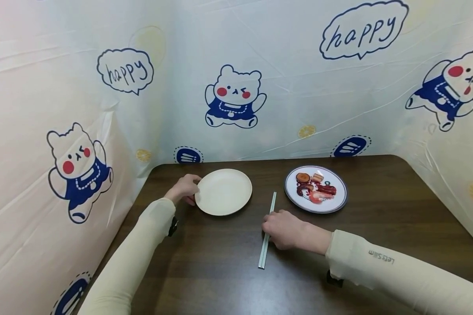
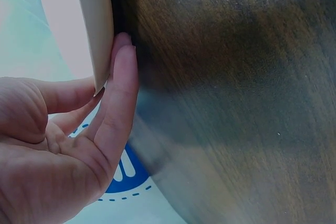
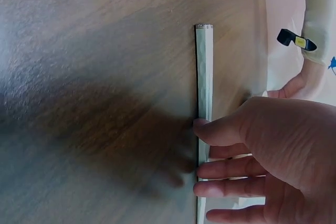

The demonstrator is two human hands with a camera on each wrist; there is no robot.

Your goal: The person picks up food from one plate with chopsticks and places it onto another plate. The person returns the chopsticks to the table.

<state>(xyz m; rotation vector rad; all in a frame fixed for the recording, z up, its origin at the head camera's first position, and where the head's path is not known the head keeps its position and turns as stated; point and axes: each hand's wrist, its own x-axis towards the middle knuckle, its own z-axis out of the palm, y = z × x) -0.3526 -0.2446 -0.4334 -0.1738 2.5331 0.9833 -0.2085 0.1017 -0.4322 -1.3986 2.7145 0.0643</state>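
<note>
L grip (image 1: 184, 188) is clamped on cream plate (image 1: 224, 192) rim; R grip (image 1: 285, 227) touches chopsticks (image 1: 264, 252), can't tell if clamped. Best pinch both tog. & hold plate flat.

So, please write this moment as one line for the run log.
left hand: pinches cream plate by rim | right hand: touches chopsticks | blue-rimmed plate: untouched, right of chopsticks
</note>
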